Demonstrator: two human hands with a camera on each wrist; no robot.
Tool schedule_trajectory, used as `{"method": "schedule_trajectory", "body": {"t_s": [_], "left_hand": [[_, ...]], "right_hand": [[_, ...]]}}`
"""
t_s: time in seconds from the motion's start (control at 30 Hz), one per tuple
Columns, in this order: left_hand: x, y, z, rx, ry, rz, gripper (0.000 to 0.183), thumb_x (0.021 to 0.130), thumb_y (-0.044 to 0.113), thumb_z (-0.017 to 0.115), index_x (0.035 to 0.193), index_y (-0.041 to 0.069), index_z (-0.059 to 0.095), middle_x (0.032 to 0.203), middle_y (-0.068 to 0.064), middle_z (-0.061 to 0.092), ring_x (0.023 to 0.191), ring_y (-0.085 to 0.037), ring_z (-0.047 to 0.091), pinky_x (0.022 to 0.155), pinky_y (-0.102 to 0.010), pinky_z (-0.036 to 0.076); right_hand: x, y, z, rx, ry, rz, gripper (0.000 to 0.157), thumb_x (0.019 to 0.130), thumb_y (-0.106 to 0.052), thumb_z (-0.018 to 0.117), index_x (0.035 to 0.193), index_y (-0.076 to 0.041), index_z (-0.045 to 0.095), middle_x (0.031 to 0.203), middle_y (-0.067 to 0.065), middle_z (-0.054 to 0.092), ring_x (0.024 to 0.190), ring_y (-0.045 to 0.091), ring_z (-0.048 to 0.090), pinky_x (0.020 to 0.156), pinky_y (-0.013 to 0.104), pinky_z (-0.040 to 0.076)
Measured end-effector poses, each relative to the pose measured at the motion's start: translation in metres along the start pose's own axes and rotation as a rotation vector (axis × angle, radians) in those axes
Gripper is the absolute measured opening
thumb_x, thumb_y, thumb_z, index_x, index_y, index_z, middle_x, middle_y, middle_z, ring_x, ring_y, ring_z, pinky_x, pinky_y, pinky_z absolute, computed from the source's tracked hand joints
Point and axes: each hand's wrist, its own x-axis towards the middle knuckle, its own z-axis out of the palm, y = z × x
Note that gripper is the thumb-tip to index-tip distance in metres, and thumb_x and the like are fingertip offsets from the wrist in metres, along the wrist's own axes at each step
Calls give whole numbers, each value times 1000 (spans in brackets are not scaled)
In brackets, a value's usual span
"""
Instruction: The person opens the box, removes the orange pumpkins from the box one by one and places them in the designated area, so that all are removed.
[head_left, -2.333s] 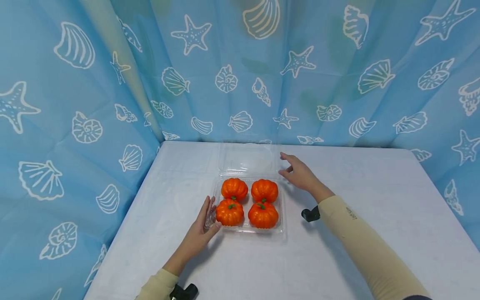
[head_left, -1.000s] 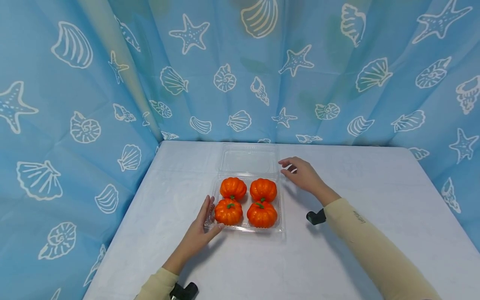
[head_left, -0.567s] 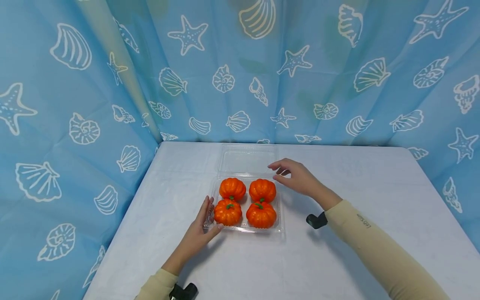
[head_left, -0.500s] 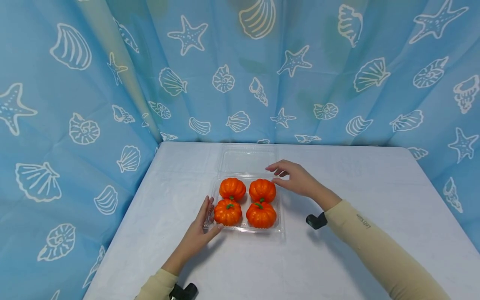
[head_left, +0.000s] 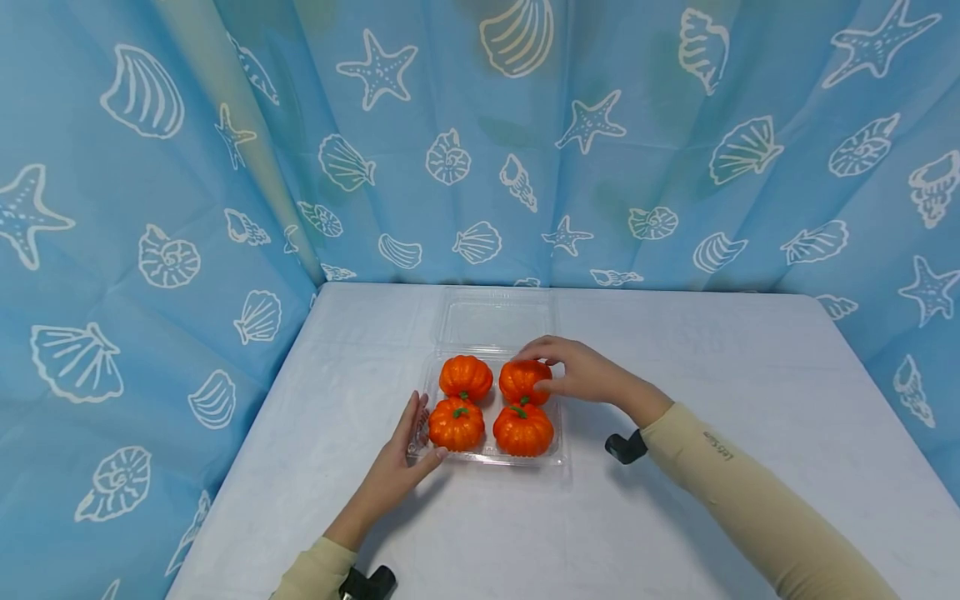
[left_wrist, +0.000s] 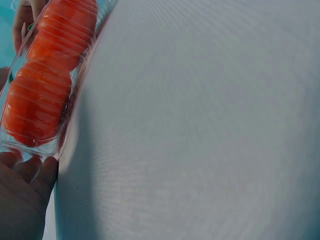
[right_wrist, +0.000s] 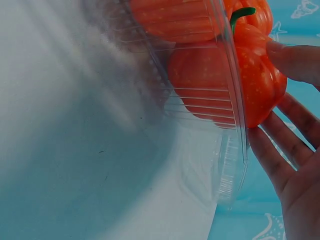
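A clear plastic clamshell container (head_left: 491, 457) stands on the table with its lid (head_left: 495, 323) folded back, holding several small orange pumpkins with green stems. My left hand (head_left: 390, 475) rests at the container's front left corner, its fingers fairly straight along the left side and its thumb at the front edge. In the left wrist view its fingertips meet the end wall. My right hand (head_left: 581, 371) reaches over the right side and grips the back right pumpkin (head_left: 522, 381). The right wrist view shows the thumb on that pumpkin near its stem and the fingers around the opposite side.
A white cloth covers the table (head_left: 675, 350). Behind it and to the left hangs a blue curtain (head_left: 450, 208) printed with shells and starfish. The front right pumpkin (head_left: 523, 430) sits close against the gripped one, and the back left pumpkin (head_left: 466, 377) stands beside it.
My right hand has moved left and toward me, from beside the folded-back lid onto the back right pumpkin, and has taken hold of it. The left hand and the container have stayed put.
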Motion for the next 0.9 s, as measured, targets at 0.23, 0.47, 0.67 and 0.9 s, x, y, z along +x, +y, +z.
{"method": "schedule_trajectory", "body": {"t_s": [0.23, 0.47, 0.67, 0.9], "left_hand": [[0, 1, 0, 8, 4, 0, 97, 94, 32, 74, 165, 16, 10, 167, -5, 27, 153, -24, 26, 122, -52, 18], [0, 2, 0, 11, 5, -1, 98, 94, 32, 74, 165, 15, 10, 166, -5, 28, 152, -24, 27, 122, -51, 18], [0, 2, 0, 6, 5, -4, 98, 94, 32, 74, 165, 15, 10, 166, -4, 27, 153, -24, 26, 122, -51, 18], [0, 0, 0, 4, 5, -2, 97, 94, 33, 74, 165, 15, 10, 167, -3, 27, 153, -23, 26, 122, -50, 17]], "right_hand": [[2, -3, 2, -123, -43, 16, 46, 93, -16, 73, 138, -21, 66, 146, 9, 54, 137, 34, 46, 110, 57, 43], [3, -3, 2, -142, -52, 9, 45, 94, -16, 72, 138, -21, 66, 147, 9, 54, 138, 34, 45, 111, 57, 42], [3, -3, 3, -128, -50, 8, 43, 94, -15, 72, 136, -22, 66, 144, 8, 54, 135, 32, 46, 109, 55, 45], [1, -3, 3, -82, -27, -9, 44, 92, -11, 72, 134, -23, 67, 141, 7, 53, 132, 31, 47, 106, 54, 48]]}}
